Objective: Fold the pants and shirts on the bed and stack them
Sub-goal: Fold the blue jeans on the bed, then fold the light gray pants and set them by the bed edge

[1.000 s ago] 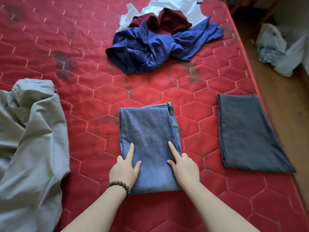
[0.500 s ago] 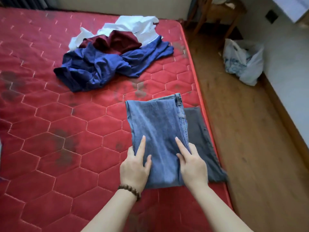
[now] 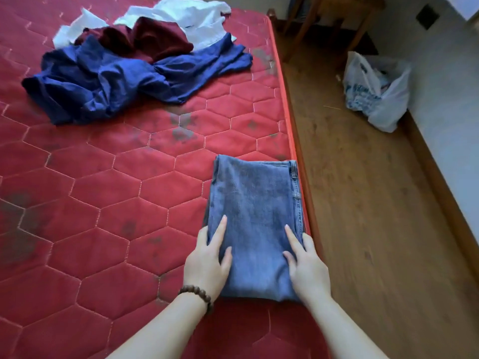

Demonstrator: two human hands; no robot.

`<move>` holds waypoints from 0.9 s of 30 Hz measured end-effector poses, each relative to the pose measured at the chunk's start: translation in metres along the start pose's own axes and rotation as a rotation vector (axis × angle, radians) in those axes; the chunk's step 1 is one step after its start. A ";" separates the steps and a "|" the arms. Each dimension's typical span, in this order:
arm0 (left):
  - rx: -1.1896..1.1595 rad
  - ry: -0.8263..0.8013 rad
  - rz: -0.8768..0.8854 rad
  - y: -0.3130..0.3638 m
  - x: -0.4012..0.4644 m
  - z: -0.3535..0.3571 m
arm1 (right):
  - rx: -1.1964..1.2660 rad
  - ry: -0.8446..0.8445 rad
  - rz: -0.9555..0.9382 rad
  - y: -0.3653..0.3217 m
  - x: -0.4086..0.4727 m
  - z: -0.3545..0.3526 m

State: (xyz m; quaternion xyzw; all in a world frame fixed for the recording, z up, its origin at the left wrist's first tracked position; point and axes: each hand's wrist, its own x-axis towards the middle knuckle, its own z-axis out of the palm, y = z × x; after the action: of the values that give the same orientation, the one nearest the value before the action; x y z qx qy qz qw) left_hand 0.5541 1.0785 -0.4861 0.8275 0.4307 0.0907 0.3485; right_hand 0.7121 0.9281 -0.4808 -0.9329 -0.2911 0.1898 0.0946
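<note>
Folded jeans [image 3: 255, 224] lie at the bed's [image 3: 108, 193] right edge, at about 4 o'clock on the mattress, their waistband side level with the drop to the floor [image 3: 363, 203].

My left hand [image 3: 207, 268] holds the near left edge: forefinger and thumb lie straight on top, and the other fingers seem tucked under, though I cannot see them. My right hand [image 3: 307, 268] does the same at the near right edge.

Whether anything lies beneath the jeans I cannot tell; they cover that spot.

Risks, as I judge them:
- The bundle sits hard against the edge. A nudge toward 3 o'clock could tip it onto the floor.
- If I pull my fingers out fast, the lower layers may drag and the fold may open.
- The far end looks looser; pressing only the near end may leave it skewed.

The unfolded heap is at 11 o'clock: blue cloth [image 3: 111, 81], maroon cloth [image 3: 145, 40] and white cloth [image 3: 186, 16], well apart from the jeans.
</note>
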 end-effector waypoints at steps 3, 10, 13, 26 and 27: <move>-0.017 0.028 0.050 0.006 -0.008 0.009 | 0.020 0.077 -0.028 0.011 -0.001 0.003; 0.110 -0.124 -0.089 0.001 -0.004 0.010 | -0.252 -0.030 -0.018 0.007 -0.001 0.006; 0.434 -0.113 -0.064 0.003 -0.005 0.005 | -0.346 0.122 -0.028 -0.001 -0.016 0.006; 0.490 -0.146 -0.027 -0.012 -0.070 -0.192 | -0.153 -0.026 -0.192 -0.146 -0.109 -0.057; 0.497 -0.142 -0.051 -0.017 -0.080 -0.219 | -0.141 -0.044 -0.228 -0.170 -0.120 -0.064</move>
State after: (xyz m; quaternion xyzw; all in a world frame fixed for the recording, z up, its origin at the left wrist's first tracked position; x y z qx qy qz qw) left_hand 0.3958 1.1322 -0.3229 0.8809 0.4351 -0.0851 0.1660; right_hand 0.5605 0.9924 -0.3381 -0.8937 -0.4100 0.1771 0.0435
